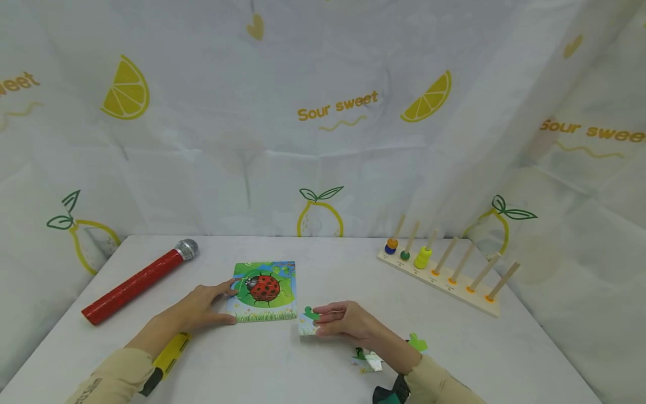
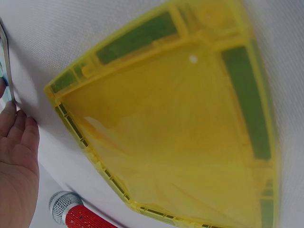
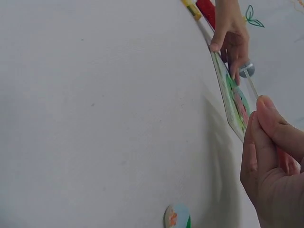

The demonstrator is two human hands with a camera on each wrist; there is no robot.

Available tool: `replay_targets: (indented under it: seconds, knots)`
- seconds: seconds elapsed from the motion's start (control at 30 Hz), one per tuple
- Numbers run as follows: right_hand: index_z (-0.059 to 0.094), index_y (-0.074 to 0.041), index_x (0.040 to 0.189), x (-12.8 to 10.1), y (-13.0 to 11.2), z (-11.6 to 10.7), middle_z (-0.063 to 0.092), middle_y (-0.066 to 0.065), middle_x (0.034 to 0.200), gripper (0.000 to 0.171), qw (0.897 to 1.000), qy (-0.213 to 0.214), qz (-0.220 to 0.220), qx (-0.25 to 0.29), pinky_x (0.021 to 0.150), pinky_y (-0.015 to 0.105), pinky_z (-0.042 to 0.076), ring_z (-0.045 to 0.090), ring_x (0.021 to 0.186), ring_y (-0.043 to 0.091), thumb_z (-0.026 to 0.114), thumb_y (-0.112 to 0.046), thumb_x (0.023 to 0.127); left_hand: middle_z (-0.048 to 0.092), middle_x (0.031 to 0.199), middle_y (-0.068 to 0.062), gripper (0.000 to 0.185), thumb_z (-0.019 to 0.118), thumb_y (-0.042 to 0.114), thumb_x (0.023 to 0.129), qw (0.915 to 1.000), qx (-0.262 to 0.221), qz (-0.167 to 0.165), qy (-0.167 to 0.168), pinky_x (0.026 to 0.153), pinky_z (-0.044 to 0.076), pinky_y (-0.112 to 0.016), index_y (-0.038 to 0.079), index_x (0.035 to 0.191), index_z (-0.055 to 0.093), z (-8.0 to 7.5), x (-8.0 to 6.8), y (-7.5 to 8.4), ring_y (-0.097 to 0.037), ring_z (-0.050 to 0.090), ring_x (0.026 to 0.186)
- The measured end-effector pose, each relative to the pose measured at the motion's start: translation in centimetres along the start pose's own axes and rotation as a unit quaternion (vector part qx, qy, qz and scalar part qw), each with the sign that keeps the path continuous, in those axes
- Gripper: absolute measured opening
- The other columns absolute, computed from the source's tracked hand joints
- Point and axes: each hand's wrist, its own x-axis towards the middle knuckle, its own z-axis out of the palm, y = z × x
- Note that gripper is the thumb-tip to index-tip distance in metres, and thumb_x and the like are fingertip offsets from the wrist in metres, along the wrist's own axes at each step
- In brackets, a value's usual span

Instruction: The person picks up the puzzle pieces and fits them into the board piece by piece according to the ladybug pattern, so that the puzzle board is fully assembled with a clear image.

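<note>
A ladybird puzzle board (image 1: 264, 292) lies flat at the table's middle. My left hand (image 1: 202, 306) rests against its left edge, fingers on the top face and thumb at the near corner; the right wrist view shows the same hand (image 3: 230, 38) on the board (image 3: 235, 99). My right hand (image 1: 343, 322) pinches a white and green puzzle piece (image 1: 308, 322) just off the board's near right corner, low over the table. Beside the right wrist lie a few loose pieces (image 1: 365, 359) and a green piece (image 1: 418, 341).
A red tube with a silver cap (image 1: 136, 280) lies at the left. A wooden peg rack (image 1: 444, 269) with a few coloured rings stands at the right rear. A yellow translucent object (image 2: 180, 123) sits under my left forearm. A loose round piece (image 3: 175, 216) lies on the cloth.
</note>
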Motion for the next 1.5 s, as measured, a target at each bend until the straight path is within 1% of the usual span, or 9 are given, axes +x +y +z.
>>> replay_targets:
  seconds: [0.13, 0.37, 0.57, 0.7, 0.87, 1.1, 1.27, 1.37, 1.5]
  knots:
    - [0.057, 0.015, 0.121, 1.1, -0.3, 0.9, 0.07, 0.007, 0.087, 0.04, 1.0, 0.0, 0.0, -0.005, 0.079, 0.036, 0.057, 0.069, 0.09, 0.02, 0.064, 0.016, 0.082, 0.05, 0.138, -0.019, 0.088, 0.073, 0.056, 0.075, 1.0, -0.003, -0.006, -0.002, 0.1, 0.038, -0.06, 0.01, 0.144, 0.043, -0.1, 0.0, 0.1, -0.041, 0.045, 0.124]
    - [0.057, 0.015, 0.121, 2.8, -0.4, 2.5, 0.071, 0.012, 0.092, 0.039, 1.0, -0.004, -0.001, -0.005, 0.08, 0.036, 0.057, 0.069, 0.092, 0.022, 0.063, 0.016, 0.083, 0.052, 0.137, -0.019, 0.086, 0.072, 0.055, 0.077, 0.9999, 0.0, 0.016, 0.002, 0.101, 0.038, -0.059, 0.008, 0.143, 0.045, -0.2, -0.1, 0.2, -0.041, 0.046, 0.124]
    - [0.059, 0.013, 0.12, 4.3, -0.5, 3.9, 0.071, 0.017, 0.097, 0.038, 1.0, 0.003, -0.01, -0.01, 0.08, 0.036, 0.057, 0.07, 0.088, 0.02, 0.064, 0.015, 0.082, 0.053, 0.136, -0.018, 0.085, 0.073, 0.055, 0.076, 1.0, 0.001, 0.009, 0.0, 0.101, 0.039, -0.059, 0.008, 0.143, 0.045, -0.2, -0.2, 0.3, -0.04, 0.047, 0.123]
    - [0.058, 0.015, 0.12, 5.2, -0.6, 4.9, 0.07, 0.023, 0.099, 0.038, 1.0, 0.0, -0.021, -0.011, 0.08, 0.038, 0.057, 0.07, 0.088, 0.022, 0.063, 0.016, 0.082, 0.052, 0.137, -0.018, 0.085, 0.073, 0.055, 0.076, 1.0, 0.0, 0.006, -0.001, 0.101, 0.038, -0.059, 0.009, 0.143, 0.046, -0.2, -0.2, 0.2, -0.041, 0.046, 0.123]
    - [0.059, 0.015, 0.119, 6.3, -0.6, 6.1, 0.069, 0.025, 0.099, 0.038, 1.0, 0.002, -0.028, -0.007, 0.08, 0.038, 0.057, 0.07, 0.088, 0.023, 0.063, 0.017, 0.082, 0.053, 0.135, -0.018, 0.083, 0.072, 0.055, 0.077, 1.0, -0.003, 0.009, -0.003, 0.102, 0.037, -0.059, 0.009, 0.142, 0.047, -0.2, -0.1, 0.1, -0.04, 0.047, 0.124]
    - [0.063, 0.011, 0.115, 7.5, -0.6, 7.7, 0.07, 0.021, 0.097, 0.036, 0.998, 0.022, -0.05, -0.042, 0.077, 0.035, 0.057, 0.07, 0.087, 0.021, 0.069, 0.014, 0.079, 0.054, 0.135, -0.019, 0.082, 0.072, 0.055, 0.077, 0.9999, -0.004, 0.011, -0.004, 0.102, 0.038, -0.058, 0.01, 0.141, 0.048, -0.2, 0.0, 0.0, -0.038, 0.049, 0.123]
    - [0.063, 0.012, 0.114, 8.2, -0.5, 8.6, 0.069, 0.023, 0.1, 0.036, 0.996, 0.02, -0.073, -0.054, 0.076, 0.033, 0.058, 0.068, 0.083, 0.015, 0.069, 0.014, 0.078, 0.054, 0.135, -0.018, 0.083, 0.072, 0.054, 0.077, 0.9999, -0.008, 0.013, -0.004, 0.102, 0.037, -0.058, 0.009, 0.142, 0.046, -0.3, 0.0, 0.0, -0.039, 0.047, 0.124]
    - [0.064, 0.013, 0.112, 8.6, -0.4, 9.1, 0.068, 0.025, 0.1, 0.035, 0.994, 0.021, -0.091, -0.06, 0.073, 0.031, 0.058, 0.067, 0.08, 0.014, 0.07, 0.015, 0.077, 0.054, 0.135, -0.017, 0.084, 0.073, 0.054, 0.077, 0.9999, -0.008, 0.015, -0.004, 0.102, 0.037, -0.058, 0.009, 0.143, 0.045, -0.2, 0.0, 0.0, -0.039, 0.047, 0.125]
    - [0.068, 0.011, 0.107, 8.9, -0.4, 9.7, 0.069, 0.024, 0.094, 0.033, 0.988, 0.04, -0.111, -0.098, 0.068, 0.026, 0.058, 0.065, 0.075, 0.012, 0.073, 0.014, 0.075, 0.055, 0.135, -0.016, 0.084, 0.073, 0.054, 0.077, 0.9998, -0.008, 0.015, -0.005, 0.102, 0.037, -0.058, 0.009, 0.143, 0.045, -0.2, 0.0, 0.0, -0.039, 0.047, 0.125]
